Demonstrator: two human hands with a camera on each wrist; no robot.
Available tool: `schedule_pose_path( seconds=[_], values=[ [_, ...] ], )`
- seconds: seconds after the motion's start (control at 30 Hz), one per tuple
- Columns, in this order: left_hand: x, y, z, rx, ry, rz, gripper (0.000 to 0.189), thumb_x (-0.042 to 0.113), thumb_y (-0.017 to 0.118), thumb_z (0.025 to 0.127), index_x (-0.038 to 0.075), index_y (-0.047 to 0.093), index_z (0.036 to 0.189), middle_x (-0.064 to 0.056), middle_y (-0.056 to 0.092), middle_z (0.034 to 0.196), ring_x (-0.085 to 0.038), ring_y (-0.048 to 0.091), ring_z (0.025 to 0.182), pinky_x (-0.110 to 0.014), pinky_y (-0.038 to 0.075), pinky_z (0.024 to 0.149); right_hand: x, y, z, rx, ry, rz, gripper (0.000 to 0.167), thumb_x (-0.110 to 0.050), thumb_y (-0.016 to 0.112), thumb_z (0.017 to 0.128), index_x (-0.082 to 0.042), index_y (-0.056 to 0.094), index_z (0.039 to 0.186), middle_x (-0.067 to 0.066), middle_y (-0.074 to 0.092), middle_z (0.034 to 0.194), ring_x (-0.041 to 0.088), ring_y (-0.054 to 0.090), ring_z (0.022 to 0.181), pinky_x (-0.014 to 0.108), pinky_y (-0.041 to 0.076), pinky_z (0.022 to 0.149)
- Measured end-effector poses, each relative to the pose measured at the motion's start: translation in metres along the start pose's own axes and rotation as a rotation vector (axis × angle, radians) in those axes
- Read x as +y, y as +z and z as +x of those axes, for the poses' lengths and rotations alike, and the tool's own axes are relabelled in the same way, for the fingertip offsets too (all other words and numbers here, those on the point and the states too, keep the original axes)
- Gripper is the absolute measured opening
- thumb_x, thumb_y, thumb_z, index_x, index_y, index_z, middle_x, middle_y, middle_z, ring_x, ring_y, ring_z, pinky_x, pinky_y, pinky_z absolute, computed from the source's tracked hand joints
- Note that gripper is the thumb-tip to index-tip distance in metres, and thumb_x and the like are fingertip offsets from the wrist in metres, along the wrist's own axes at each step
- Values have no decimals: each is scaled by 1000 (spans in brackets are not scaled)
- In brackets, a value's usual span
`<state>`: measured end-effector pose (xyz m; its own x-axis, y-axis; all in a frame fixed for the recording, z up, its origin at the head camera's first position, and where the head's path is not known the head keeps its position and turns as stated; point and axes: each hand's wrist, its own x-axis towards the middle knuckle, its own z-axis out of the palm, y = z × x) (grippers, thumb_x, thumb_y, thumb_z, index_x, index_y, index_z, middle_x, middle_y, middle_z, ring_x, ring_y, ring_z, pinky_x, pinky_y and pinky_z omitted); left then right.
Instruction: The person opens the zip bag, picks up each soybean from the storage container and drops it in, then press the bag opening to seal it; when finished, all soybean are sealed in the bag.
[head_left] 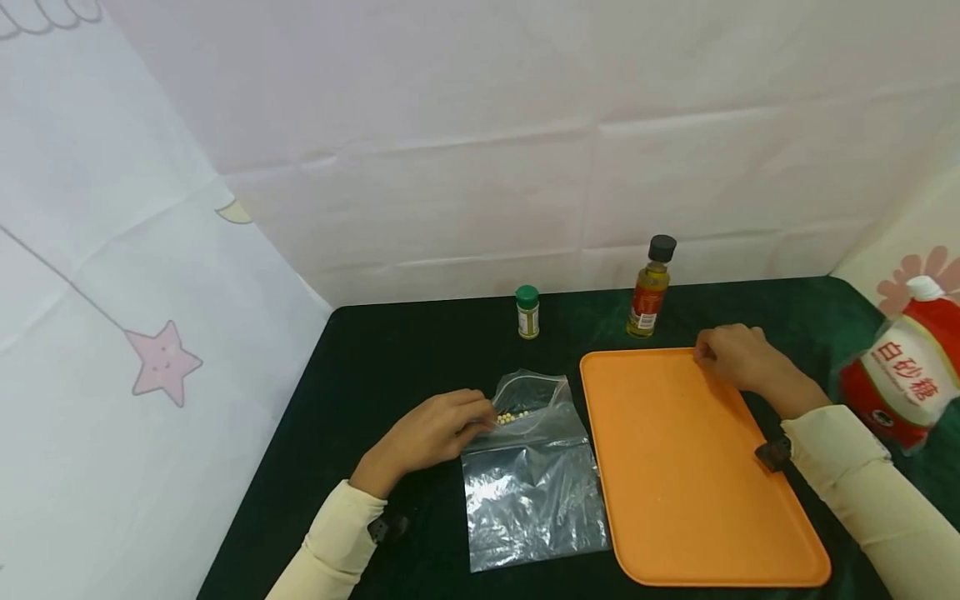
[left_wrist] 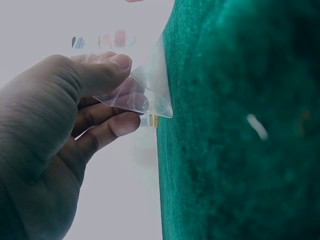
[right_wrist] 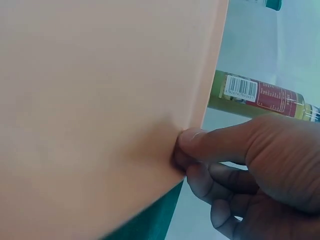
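A clear zip-top plastic bag lies on the dark green cloth, with small pale-yellow pieces showing near its upper end. My left hand pinches the left edge of that upper end; in the left wrist view the thin film is between thumb and fingers. To the right of the bag is an orange rectangular tray. My right hand grips its far right corner, thumb on the upper face in the right wrist view, where the tray looks pale.
Behind the bag stands a small green-capped jar. A black-capped bottle of yellowish liquid is just beyond the tray's far edge. At the far right lies a red and white sugar pouch, near the right sleeve. A pale cloth wall borders the table.
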<state>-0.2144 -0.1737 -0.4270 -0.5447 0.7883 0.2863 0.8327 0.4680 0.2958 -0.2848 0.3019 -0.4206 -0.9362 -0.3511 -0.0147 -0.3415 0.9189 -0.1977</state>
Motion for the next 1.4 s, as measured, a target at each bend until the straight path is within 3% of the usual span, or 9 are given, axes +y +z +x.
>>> schedule_pose_path(
  seconds=[0.3,0.73,0.93,1.2,1.4],
  values=[
    [0,0,1,0,10,14,15,12,71,95,17,68,109,11,62,104,4,58,92,-16,52,80,2,3,0,23,14,16,5,-8,68,92,-5,69,95,1,62,80,19,52,68,41,42,64],
    [-1,0,0,-10,3,-12,16,13,69,97,17,67,112,11,62,106,4,57,92,-16,52,79,-5,8,5,51,-9,-4,10,-5,71,90,-2,71,100,9,68,91,25,59,78,49,42,72],
    [-1,0,0,-6,1,-17,15,13,69,97,18,67,111,11,61,106,4,56,92,-16,52,79,-5,9,5,52,-31,5,6,-4,71,89,-3,71,96,8,68,89,23,57,74,49,43,71],
    [-1,-1,0,-7,2,-23,15,12,69,97,17,67,111,11,61,106,4,56,92,-17,52,79,-7,4,4,41,50,194,4,-8,69,94,-6,70,98,5,68,89,20,58,75,37,52,65],
    [0,0,-1,-7,-11,-34,16,12,70,96,16,68,111,10,62,106,2,57,92,-18,52,79,-10,-4,-5,69,54,436,18,-27,68,98,-13,72,108,4,69,102,25,63,94,44,55,80]
  ],
)
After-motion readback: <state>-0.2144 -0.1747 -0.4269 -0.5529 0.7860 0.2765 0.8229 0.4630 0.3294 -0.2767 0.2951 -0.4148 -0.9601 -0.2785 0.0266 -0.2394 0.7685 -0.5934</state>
